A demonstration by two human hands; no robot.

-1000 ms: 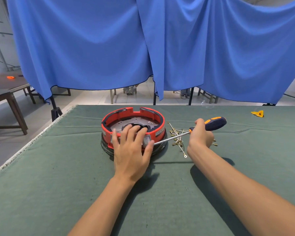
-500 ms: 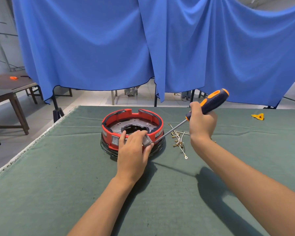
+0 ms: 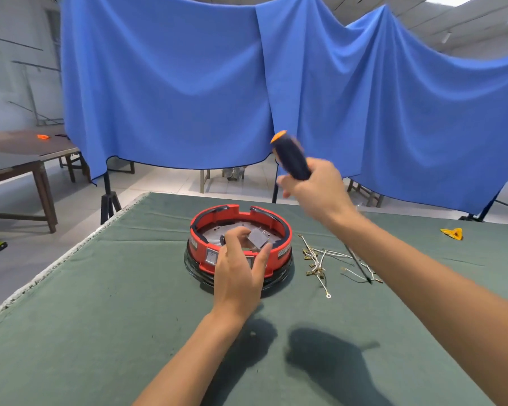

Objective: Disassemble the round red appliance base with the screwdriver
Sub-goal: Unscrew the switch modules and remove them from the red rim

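In the head view, the round red plastic appliance base (image 3: pixel 238 247) is seen on the green cloth-covered worktop (image 3: pixel 100 332), just left of centre. The left hand (image 3: pixel 238 273) is set at the base's six o'clock edge, and a small grey square metal part (image 3: pixel 257 238) is pinched between its thumb and fingers over the base's open middle. The right hand (image 3: pixel 317 186) is raised at about one o'clock from the base, well above the worktop, with its grip clamped round the dark blue, orange-capped handle of the screwdriver (image 3: pixel 291 156). The tool's long axis is tilted: the handle points up toward eleven o'clock, and a thin shaft is seen running down past the forearm toward five o'clock, its tip over the bundle of white wires with brass terminals (image 3: pixel 320 262) at the base's three o'clock. The left hand is the nearer to the base.

Counted: one base, one screwdriver, one grey part, one wire bundle, one yellow triangular piece (image 3: pixel 452 232) far off at three o'clock. The strands are too tangled to be counted.
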